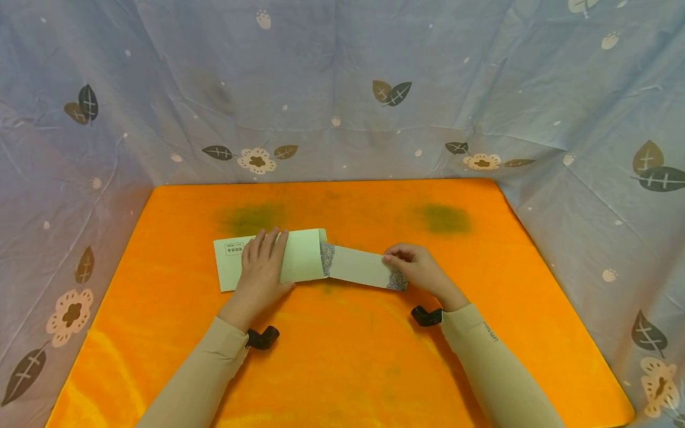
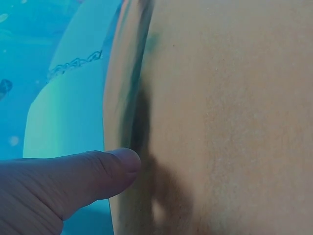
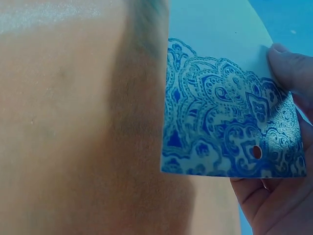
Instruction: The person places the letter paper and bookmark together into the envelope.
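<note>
A pale green envelope (image 1: 302,254) lies on the orange cloth, with its opening towards the right. My left hand (image 1: 262,264) rests across its middle, fingers extended over the paper and thumb (image 2: 105,171) by the near edge. Out of the opening reaches a pale card (image 1: 360,265) with a blue lace pattern at both ends. Its left end sits at the envelope's mouth. My right hand (image 1: 423,272) pinches the card's right end, thumb on top and the other fingers underneath. In the right wrist view, the patterned end (image 3: 220,112) has a small round hole near its edge.
The orange cloth (image 1: 342,356) covers the table and bears two dark greenish patches at the back. Grey-blue curtains (image 1: 332,89) printed with leaves and flowers hang behind and along both sides. A black wrist device (image 1: 262,339) is on the left arm and another (image 1: 426,315) on the right.
</note>
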`<control>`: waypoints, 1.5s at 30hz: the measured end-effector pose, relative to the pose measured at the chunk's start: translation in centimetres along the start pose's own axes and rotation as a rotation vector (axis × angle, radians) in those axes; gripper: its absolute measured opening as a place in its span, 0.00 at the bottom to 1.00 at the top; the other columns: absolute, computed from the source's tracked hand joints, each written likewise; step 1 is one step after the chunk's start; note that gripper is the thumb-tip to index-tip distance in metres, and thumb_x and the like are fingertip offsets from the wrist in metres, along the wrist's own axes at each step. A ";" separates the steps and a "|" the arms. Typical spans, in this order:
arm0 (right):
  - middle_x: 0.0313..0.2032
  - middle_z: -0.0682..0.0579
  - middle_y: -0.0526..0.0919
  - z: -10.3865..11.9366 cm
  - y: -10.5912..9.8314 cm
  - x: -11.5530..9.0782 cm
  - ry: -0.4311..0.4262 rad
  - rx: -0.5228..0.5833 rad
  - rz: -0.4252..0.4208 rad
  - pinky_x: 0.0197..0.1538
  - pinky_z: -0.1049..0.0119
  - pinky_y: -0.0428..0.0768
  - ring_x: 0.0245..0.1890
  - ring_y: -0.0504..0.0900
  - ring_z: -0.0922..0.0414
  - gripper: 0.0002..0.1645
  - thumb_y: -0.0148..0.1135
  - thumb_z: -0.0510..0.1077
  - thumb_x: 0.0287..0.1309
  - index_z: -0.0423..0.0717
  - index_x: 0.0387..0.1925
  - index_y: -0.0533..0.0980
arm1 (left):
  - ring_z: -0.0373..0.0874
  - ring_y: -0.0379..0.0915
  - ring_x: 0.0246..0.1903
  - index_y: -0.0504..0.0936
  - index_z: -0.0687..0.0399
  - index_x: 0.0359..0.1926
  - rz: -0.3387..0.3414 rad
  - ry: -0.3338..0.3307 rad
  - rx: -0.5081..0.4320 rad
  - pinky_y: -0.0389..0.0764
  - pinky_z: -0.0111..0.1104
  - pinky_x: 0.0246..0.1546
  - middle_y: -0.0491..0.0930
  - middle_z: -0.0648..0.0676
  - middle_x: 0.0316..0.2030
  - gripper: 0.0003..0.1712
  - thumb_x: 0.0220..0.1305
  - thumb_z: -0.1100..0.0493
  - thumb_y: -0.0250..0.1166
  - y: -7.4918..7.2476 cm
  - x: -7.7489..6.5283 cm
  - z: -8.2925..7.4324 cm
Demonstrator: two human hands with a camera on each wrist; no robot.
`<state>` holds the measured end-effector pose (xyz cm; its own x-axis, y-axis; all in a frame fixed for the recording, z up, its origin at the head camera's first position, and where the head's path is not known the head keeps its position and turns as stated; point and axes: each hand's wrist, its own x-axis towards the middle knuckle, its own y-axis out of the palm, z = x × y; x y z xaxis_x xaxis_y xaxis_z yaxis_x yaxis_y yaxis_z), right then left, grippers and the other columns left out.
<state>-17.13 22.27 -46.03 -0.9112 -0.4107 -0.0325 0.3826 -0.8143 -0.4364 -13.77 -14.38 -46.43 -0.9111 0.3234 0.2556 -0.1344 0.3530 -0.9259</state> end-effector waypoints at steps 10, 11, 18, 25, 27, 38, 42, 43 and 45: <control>0.27 0.49 0.80 0.5 0.7 0.5 -0.011 -0.048 0.028 0.23 0.64 0.66 0.17 0.63 0.53 0.12 0.60 0.55 0.65 0.57 0.43 0.83 | 0.64 0.33 0.71 0.47 0.57 0.75 0.030 0.061 0.004 0.37 0.55 0.68 0.46 0.63 0.72 0.67 0.41 0.51 0.82 0.0 0.0 -0.4; 0.27 0.50 0.80 0.6 0.8 0.6 -0.007 -0.051 0.028 0.23 0.65 0.66 0.18 0.63 0.53 0.12 0.60 0.56 0.64 0.57 0.43 0.83 | 0.64 0.33 0.71 0.47 0.57 0.75 0.037 0.064 0.008 0.37 0.55 0.68 0.46 0.63 0.72 0.67 0.42 0.51 0.82 0.0 0.0 -0.5; 0.30 0.50 0.82 2.1 2.0 1.2 0.000 -0.063 0.029 0.24 0.66 0.66 0.20 0.65 0.54 0.11 0.61 0.51 0.65 0.53 0.42 0.84 | 0.64 0.33 0.71 0.47 0.56 0.75 0.048 0.079 0.009 0.38 0.55 0.68 0.46 0.63 0.73 0.67 0.42 0.50 0.81 0.2 -0.1 -0.7; 0.32 0.53 0.82 1.6 2.2 1.5 0.043 -0.070 -0.006 0.27 0.63 0.74 0.27 0.75 0.52 0.18 0.65 0.56 0.60 0.52 0.47 0.82 | 0.64 0.34 0.71 0.48 0.57 0.75 0.034 0.036 -0.006 0.39 0.57 0.67 0.47 0.62 0.72 0.66 0.42 0.48 0.81 0.0 -0.2 -0.4; 0.33 0.51 0.82 1.3 2.1 1.4 0.069 -0.044 -0.003 0.30 0.62 0.75 0.30 0.77 0.51 0.21 0.65 0.56 0.60 0.49 0.50 0.80 | 0.64 0.34 0.71 0.49 0.57 0.75 0.024 0.027 -0.009 0.40 0.58 0.66 0.47 0.63 0.72 0.66 0.42 0.49 0.81 -0.1 -0.3 -0.3; 0.32 0.45 0.79 0.2 1.0 0.8 0.114 0.022 0.051 0.30 0.61 0.71 0.29 0.72 0.45 0.15 0.62 0.54 0.64 0.50 0.45 0.77 | 0.64 0.34 0.71 0.48 0.56 0.75 0.016 0.015 -0.015 0.39 0.58 0.66 0.47 0.62 0.72 0.67 0.42 0.48 0.81 -0.4 -0.4 0.2; 0.31 0.44 0.77 0.3 1.0 0.8 0.110 0.030 0.027 0.29 0.63 0.69 0.27 0.69 0.47 0.16 0.62 0.56 0.63 0.49 0.43 0.77 | 0.64 0.34 0.71 0.47 0.56 0.75 0.023 0.024 -0.015 0.38 0.58 0.67 0.47 0.62 0.72 0.67 0.43 0.49 0.81 -0.3 -0.3 0.2; 0.30 0.44 0.77 0.4 1.1 0.8 0.105 0.034 0.023 0.28 0.63 0.69 0.27 0.69 0.48 0.16 0.63 0.56 0.63 0.49 0.43 0.76 | 0.64 0.34 0.71 0.47 0.56 0.75 0.026 0.027 -0.014 0.38 0.58 0.67 0.47 0.62 0.72 0.67 0.43 0.49 0.81 -0.2 -0.3 0.2; 0.30 0.42 0.76 0.6 1.2 0.9 0.089 0.039 0.014 0.27 0.64 0.68 0.25 0.68 0.49 0.17 0.63 0.55 0.62 0.47 0.43 0.77 | 0.64 0.34 0.71 0.47 0.56 0.75 0.032 0.031 -0.017 0.38 0.58 0.67 0.47 0.63 0.72 0.66 0.43 0.49 0.81 -0.2 -0.3 0.1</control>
<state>-17.41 20.65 -46.02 -0.9150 -0.3855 -0.1193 0.3997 -0.8248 -0.3999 -13.51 -14.62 -46.38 -0.9022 0.3617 0.2350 -0.0989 0.3568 -0.9289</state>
